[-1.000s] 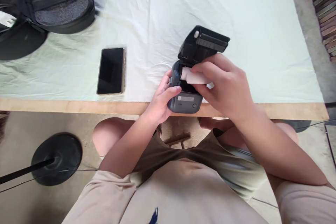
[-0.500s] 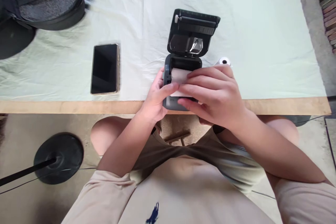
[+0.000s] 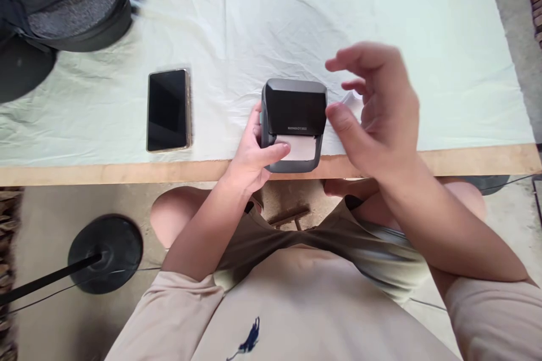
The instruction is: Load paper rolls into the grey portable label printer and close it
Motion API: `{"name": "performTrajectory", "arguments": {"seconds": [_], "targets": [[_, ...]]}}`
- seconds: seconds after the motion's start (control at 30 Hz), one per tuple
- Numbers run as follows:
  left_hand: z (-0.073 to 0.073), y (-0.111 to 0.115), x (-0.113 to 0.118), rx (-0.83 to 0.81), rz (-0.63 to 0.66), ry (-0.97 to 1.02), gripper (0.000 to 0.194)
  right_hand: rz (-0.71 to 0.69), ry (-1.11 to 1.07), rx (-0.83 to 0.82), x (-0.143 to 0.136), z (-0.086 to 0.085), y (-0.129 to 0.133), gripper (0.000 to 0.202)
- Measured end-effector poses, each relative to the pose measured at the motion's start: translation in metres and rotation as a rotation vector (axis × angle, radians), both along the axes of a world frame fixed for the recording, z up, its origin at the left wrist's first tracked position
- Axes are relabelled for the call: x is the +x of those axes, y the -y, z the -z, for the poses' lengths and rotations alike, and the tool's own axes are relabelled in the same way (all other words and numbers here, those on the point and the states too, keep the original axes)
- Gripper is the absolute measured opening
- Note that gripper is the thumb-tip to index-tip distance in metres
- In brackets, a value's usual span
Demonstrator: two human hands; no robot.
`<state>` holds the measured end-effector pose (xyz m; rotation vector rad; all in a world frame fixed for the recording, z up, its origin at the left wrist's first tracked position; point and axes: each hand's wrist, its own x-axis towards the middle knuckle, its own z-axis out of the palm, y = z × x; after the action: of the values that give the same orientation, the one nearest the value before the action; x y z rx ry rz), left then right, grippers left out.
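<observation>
A small dark portable receipt printer [image 3: 296, 104] is at the front edge of the table, its lid down. White paper [image 3: 302, 148] comes out from under the lid's lower edge and lies across the printer's front. My left hand [image 3: 254, 155] grips the printer's left side, the thumb pressing on the paper. To the right of the printer, my right hand [image 3: 376, 107] is raised with fingers curved and apart, holding nothing. Behind its fingers shows part of a white paper roll [image 3: 354, 101], mostly hidden.
A phone [image 3: 167, 110] lies face up on the pale cloth [image 3: 237, 22] at left. An open black case [image 3: 76, 5] stands at the back left. The table's wooden edge [image 3: 105, 174] runs in front. A round black stand base [image 3: 108, 254] is on the floor at left.
The printer's lid has swung from raised to down over the paper roll inside. My right hand has left the printer and risen to the right. My left hand keeps its grip.
</observation>
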<state>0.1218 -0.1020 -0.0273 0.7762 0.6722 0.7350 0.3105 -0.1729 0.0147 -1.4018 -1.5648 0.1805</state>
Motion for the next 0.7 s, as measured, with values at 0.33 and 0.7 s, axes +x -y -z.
{"name": "performTrajectory", "arguments": {"seconds": [0.33,0.7], "targets": [[-0.010,-0.002,0.011,-0.071,-0.058,0.124,0.042,-0.199,-0.071,-0.222,-0.004,0.020,-0.010,0.046],[-0.012,-0.004,0.015,-0.154,-0.198,0.115,0.021,-0.160,0.128,-0.196,0.006,0.006,0.001,0.051]]}}
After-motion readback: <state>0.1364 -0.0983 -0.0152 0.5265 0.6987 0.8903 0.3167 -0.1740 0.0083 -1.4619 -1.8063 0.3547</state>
